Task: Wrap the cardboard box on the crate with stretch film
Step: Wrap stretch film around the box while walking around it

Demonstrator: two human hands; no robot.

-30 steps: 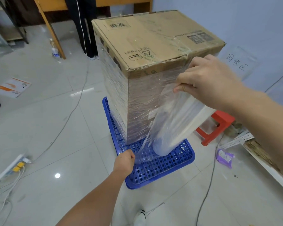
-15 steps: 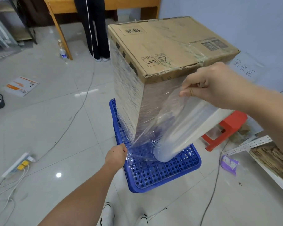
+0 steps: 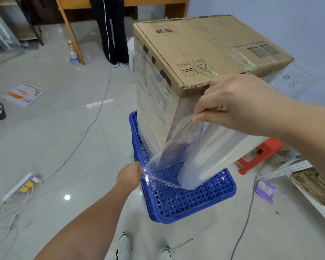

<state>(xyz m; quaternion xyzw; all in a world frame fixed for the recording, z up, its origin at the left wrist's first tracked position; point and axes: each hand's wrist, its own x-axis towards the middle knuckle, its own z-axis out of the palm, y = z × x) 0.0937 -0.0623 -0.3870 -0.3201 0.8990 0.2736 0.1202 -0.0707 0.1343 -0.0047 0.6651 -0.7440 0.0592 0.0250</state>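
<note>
A tall cardboard box [image 3: 199, 47] stands upright on a blue perforated crate [image 3: 191, 201] on the floor. Its left side is covered in clear stretch film. My right hand [image 3: 238, 102] grips the upper end of the film roll [image 3: 208, 158], which tilts down over the crate in front of the box's near face. My left hand [image 3: 129, 175] pinches the lower edge of the unrolled film sheet [image 3: 169, 151] beside the crate's left rim. The sheet is stretched between the roll, my left hand and the box's near corner.
A person's legs [image 3: 111, 29] stand by a wooden table behind the box. A red stool [image 3: 259, 156] sits right of the crate. Cables and a power strip [image 3: 21, 184] lie on the tiled floor at left. My feet [image 3: 124, 246] are just below the crate.
My view has shifted leftward around the box, so more of its left side shows. My left hand has pulled the film's lower edge out to the left of the crate.
</note>
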